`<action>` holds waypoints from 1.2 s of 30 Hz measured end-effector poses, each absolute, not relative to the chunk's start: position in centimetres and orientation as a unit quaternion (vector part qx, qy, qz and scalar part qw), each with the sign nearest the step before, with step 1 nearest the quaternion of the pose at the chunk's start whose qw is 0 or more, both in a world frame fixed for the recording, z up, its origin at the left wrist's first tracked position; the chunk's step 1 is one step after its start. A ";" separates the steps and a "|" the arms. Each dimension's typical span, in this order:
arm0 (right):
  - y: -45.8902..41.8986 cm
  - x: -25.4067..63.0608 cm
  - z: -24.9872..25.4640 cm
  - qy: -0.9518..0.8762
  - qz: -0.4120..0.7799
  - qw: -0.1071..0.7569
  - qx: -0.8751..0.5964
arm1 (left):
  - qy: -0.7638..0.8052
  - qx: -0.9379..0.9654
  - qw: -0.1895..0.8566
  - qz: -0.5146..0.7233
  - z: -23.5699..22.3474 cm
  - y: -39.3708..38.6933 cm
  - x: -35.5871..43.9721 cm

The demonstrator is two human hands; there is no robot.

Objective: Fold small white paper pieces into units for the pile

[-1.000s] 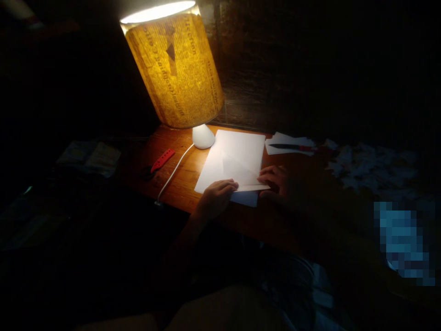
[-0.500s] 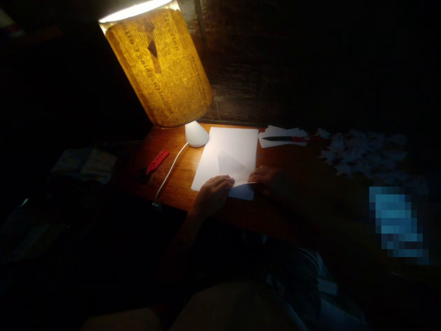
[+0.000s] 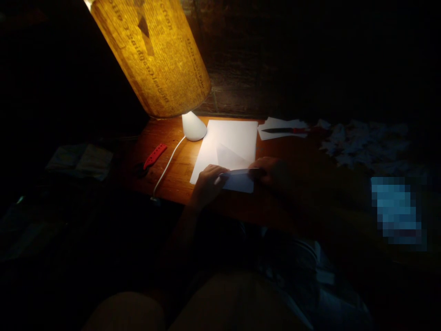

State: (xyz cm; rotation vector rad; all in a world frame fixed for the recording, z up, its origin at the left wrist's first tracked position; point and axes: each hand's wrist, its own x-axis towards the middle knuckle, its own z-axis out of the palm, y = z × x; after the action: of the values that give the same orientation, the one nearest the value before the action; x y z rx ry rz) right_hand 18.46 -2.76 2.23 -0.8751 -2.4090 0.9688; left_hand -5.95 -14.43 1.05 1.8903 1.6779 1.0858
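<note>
White paper sheets [image 3: 232, 132] lie on the wooden table in the lamplight. Over their near part, a smaller piece of paper [image 3: 240, 172] is held edge-up, slightly bowed, and casts a shadow on the sheets. My left hand [image 3: 208, 178] pinches its left end, thumb along the near side. At the other end, my right hand [image 3: 270, 170] is closed on the same paper, its fingers dim in shadow. Whether the piece is folded I cannot tell for sure.
A lit lamp with a printed shade [image 3: 158, 59] stands behind, its white cord [image 3: 168, 158] running to the front edge. Left of it lies a red-handled tool [image 3: 155, 155]. A knife [image 3: 280, 130] rests on paper slips [image 3: 284, 123]; many paper pieces [image 3: 365, 142] lie right.
Both hands have lifted the small paper from lying against the sheets to an edge-up position. The whole view has shifted, so things sit slightly higher in the picture.
</note>
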 end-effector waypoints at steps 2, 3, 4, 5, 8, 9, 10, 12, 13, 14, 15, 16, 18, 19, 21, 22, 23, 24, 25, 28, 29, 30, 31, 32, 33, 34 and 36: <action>-2.7 18.2 2.2 -0.860 0.336 0.209 -0.324 | 0.616 0.641 0.214 0.405 1.0 -14.2 -6.0; -2.6 18.0 2.1 -0.858 0.331 0.212 -0.331 | 0.625 0.624 0.224 0.412 1.0 -14.1 -6.0; -2.6 17.9 1.9 -0.855 0.327 0.213 -0.340 | 0.632 0.609 0.232 0.419 0.9 -13.9 -6.0; -2.5 17.7 1.6 -0.852 0.324 0.217 -0.350 | 0.639 0.597 0.238 0.423 0.8 -13.8 -6.0; -2.4 17.4 0.7 -0.837 0.317 0.238 -0.377 | 0.653 0.572 0.241 0.434 0.8 -13.2 -5.6; -2.3 17.3 0.4 -0.833 0.316 0.246 -0.382 | 0.656 0.566 0.242 0.437 0.9 -13.1 -5.4; -2.3 17.2 0.2 -0.830 0.314 0.253 -0.386 | 0.658 0.560 0.243 0.440 0.9 -13.0 -5.2; -2.3 17.1 -0.1 -0.827 0.312 0.259 -0.390 | 0.663 0.552 0.244 0.443 1.1 -12.9 -4.9; -2.3 17.1 -0.2 -0.826 0.313 0.260 -0.391 | 0.667 0.551 0.239 0.441 1.1 -12.9 -4.7; -2.3 17.0 -0.2 -0.824 0.316 0.261 -0.392 | 0.673 0.551 0.230 0.437 1.1 -12.9 -4.5; -2.4 17.0 -0.2 -0.820 0.320 0.263 -0.395 | 0.680 0.551 0.219 0.432 1.0 -12.8 -4.4; -2.4 17.0 -0.2 -0.817 0.323 0.263 -0.398 | 0.686 0.552 0.209 0.426 1.0 -12.8 -4.3; -2.5 16.9 -0.2 -0.816 0.322 0.259 -0.404 | 0.696 0.554 0.195 0.414 0.7 -12.6 -4.3; -2.5 16.8 -0.2 -0.818 0.315 0.254 -0.409 | 0.700 0.556 0.190 0.407 0.6 -12.5 -4.3; -2.7 16.6 -0.1 -0.823 0.292 0.241 -0.424 | 0.706 0.563 0.178 0.391 0.4 -12.4 -4.3; -2.7 16.5 0.0 -0.824 0.280 0.235 -0.432 | 0.709 0.568 0.170 0.383 0.3 -12.3 -4.3; -2.8 16.5 0.1 -0.825 0.271 0.232 -0.440 | 0.711 0.571 0.163 0.376 0.3 -12.3 -4.3; -2.9 16.4 0.2 -0.824 0.265 0.229 -0.446 | 0.713 0.574 0.157 0.371 0.3 -12.3 -4.2; -2.9 16.3 0.4 -0.823 0.262 0.225 -0.451 | 0.713 0.577 0.153 0.368 0.4 -12.3 -4.2; -2.9 16.2 0.8 -0.818 0.272 0.208 -0.461 | 0.709 0.582 0.144 0.371 0.6 -12.4 -4.1; -2.9 16.2 0.8 -0.817 0.277 0.207 -0.461 | 0.706 0.585 0.142 0.373 0.6 -12.4 -4.1; -2.8 16.2 0.8 -0.817 0.281 0.210 -0.458 | 0.703 0.587 0.139 0.376 0.6 -12.4 -4.1; -2.7 16.2 0.6 -0.818 0.284 0.215 -0.452 | 0.700 0.589 0.138 0.380 0.6 -12.4 -4.1; -2.6 16.1 0.3 -0.819 0.284 0.222 -0.446 | 0.696 0.591 0.137 0.385 0.5 -12.4 -4.2; -2.4 16.1 0.0 -0.819 0.283 0.228 -0.443 | 0.693 0.592 0.136 0.389 0.4 -12.3 -4.2; -2.3 16.0 -0.3 -0.819 0.281 0.231 -0.443 | 0.691 0.592 0.135 0.392 0.2 -12.3 -4.3; -2.2 15.9 -0.9 -0.817 0.281 0.228 -0.449 | 0.691 0.592 0.127 0.395 0.0 -12.2 -4.4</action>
State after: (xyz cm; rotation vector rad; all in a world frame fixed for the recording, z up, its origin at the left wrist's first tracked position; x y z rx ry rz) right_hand 15.89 -2.18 -0.91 -1.2374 -2.2509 0.7730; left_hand -4.36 -12.20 -0.05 1.7221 2.0122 1.1502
